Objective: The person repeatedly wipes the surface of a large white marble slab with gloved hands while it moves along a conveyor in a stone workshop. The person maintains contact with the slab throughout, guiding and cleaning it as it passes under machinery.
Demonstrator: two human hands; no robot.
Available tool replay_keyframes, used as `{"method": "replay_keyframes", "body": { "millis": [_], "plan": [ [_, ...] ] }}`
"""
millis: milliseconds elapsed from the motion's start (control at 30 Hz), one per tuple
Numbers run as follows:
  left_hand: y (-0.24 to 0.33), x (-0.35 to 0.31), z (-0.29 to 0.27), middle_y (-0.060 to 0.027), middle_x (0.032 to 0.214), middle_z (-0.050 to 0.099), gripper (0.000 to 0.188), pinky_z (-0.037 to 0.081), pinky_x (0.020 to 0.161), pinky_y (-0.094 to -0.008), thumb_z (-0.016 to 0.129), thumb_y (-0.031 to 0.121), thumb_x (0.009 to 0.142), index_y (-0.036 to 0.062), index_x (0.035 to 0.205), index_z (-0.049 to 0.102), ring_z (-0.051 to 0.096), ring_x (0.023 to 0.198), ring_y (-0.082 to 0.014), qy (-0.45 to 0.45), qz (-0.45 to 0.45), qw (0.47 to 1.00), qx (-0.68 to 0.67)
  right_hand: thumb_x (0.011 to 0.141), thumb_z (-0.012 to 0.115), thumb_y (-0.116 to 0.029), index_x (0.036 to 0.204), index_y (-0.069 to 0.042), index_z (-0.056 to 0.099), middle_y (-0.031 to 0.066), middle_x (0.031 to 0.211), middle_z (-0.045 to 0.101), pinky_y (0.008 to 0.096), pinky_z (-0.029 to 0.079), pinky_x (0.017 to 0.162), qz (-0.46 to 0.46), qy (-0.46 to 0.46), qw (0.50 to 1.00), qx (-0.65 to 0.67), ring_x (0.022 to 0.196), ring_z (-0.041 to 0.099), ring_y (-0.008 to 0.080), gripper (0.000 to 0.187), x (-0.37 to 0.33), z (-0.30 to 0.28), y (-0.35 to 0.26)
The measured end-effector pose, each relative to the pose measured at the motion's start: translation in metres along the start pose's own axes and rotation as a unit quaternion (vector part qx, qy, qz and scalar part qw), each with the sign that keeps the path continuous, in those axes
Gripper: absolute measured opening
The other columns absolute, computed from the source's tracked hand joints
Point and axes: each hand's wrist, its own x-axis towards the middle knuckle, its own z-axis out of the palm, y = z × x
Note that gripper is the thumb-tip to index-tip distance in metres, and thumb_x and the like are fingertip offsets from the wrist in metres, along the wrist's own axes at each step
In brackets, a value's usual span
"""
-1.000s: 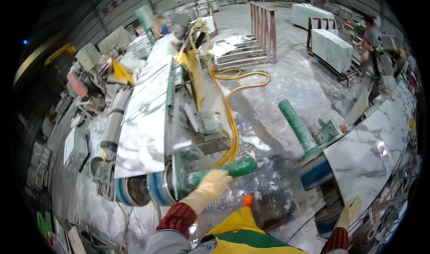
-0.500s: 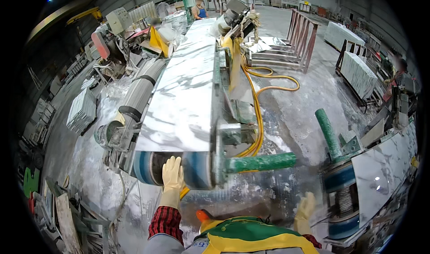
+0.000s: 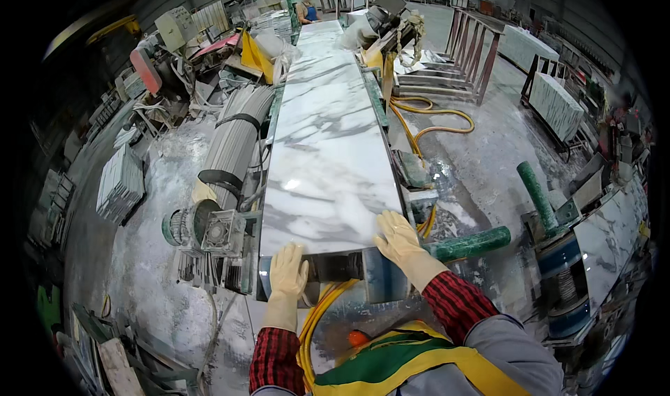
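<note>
A long white marble slab [image 3: 328,166] with grey veins lies along a conveyor bed and runs away from me. At its near left corner my gloved left hand [image 3: 287,276] rests with fingers stretched forward, over the end roller [image 3: 386,277] with blue bands. My gloved right hand [image 3: 398,241] lies at the slab's near right corner, its fingers extended over the edge. Both cream gloves look open, with no grip closed on anything. Part of the roller is hidden behind my hands.
A green post [image 3: 469,244] juts out right of the roller. Yellow hoses [image 3: 317,326] run beneath it. A second conveyor with marble [image 3: 607,239] stands right; a motor [image 3: 223,230] sits left. Stacked slabs [image 3: 120,184] stand farther left. Another person [image 3: 306,12] is at the far end.
My right hand has come from low on the right up to the slab's near right corner. My left hand has shifted from the roller's middle to the slab's left corner.
</note>
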Motion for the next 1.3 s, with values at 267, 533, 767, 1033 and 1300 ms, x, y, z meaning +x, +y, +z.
{"method": "replay_keyframes", "body": {
  "millis": [267, 533, 767, 1033, 1300],
  "plan": [
    [-0.048, 0.032, 0.014, -0.0173, 0.172, 0.051, 0.057, 0.033, 0.132, -0.0554, 0.064, 0.033, 0.111, 0.017, 0.164, 0.053, 0.048, 0.155, -0.0446, -0.053, -0.016, 0.998, 0.024, 0.103, 0.07, -0.045, 0.161, -0.006, 0.057, 0.028, 0.168, 0.053, 0.0574, 0.027, 0.137, -0.041, -0.041, 0.998, -0.03, 0.159, 0.045, 0.0463, 0.071, 0.04, -0.003, -0.005],
    [-0.082, 0.095, 0.02, -0.0158, 0.172, 0.052, 0.063, 0.031, 0.132, -0.062, 0.069, 0.04, 0.107, 0.0199, 0.165, 0.055, 0.047, 0.156, -0.0463, -0.049, -0.012, 0.996, 0.073, 0.1, 0.07, -0.044, 0.148, -0.01, 0.067, 0.0161, 0.16, 0.062, 0.0535, 0.034, 0.13, -0.053, -0.012, 0.998, -0.014, 0.152, 0.051, 0.0365, 0.058, 0.123, 0.016, 0.019],
    [-0.076, 0.116, 0.029, -0.0196, 0.172, 0.051, 0.065, 0.03, 0.133, -0.065, 0.067, 0.039, 0.105, 0.0185, 0.165, 0.054, 0.045, 0.157, -0.0495, -0.085, -0.015, 0.991, 0.103, 0.106, 0.063, -0.041, 0.155, -0.012, 0.064, 0.015, 0.164, 0.06, 0.0535, 0.031, 0.133, 0.004, 0.004, 0.999, -0.039, 0.156, 0.048, 0.0364, 0.057, 0.225, 0.044, 0.076],
    [-0.066, 0.116, 0.011, -0.0233, 0.168, 0.054, 0.061, 0.032, 0.13, -0.066, 0.068, 0.033, 0.103, 0.012, 0.16, 0.059, 0.048, 0.152, -0.0523, -0.095, -0.014, 0.994, 0.044, 0.101, 0.07, -0.034, 0.141, -0.012, 0.071, 0.0111, 0.151, 0.067, 0.0475, 0.041, 0.125, -0.034, 0.084, 0.995, -0.038, 0.145, 0.055, 0.0304, 0.045, 0.281, 0.064, 0.103],
    [-0.071, 0.109, 0.014, -0.0178, 0.165, 0.057, 0.062, 0.036, 0.127, -0.0619, 0.072, 0.035, 0.102, 0.015, 0.159, 0.059, 0.051, 0.149, -0.0459, -0.025, 0.019, 0.998, 0.052, 0.102, 0.07, -0.029, 0.15, -0.009, 0.067, 0.0185, 0.159, 0.065, 0.0513, 0.04, 0.132, -0.006, 0.115, 0.991, -0.061, 0.151, 0.057, 0.0363, 0.052, 0.207, 0.069, 0.085]
  ]
}}
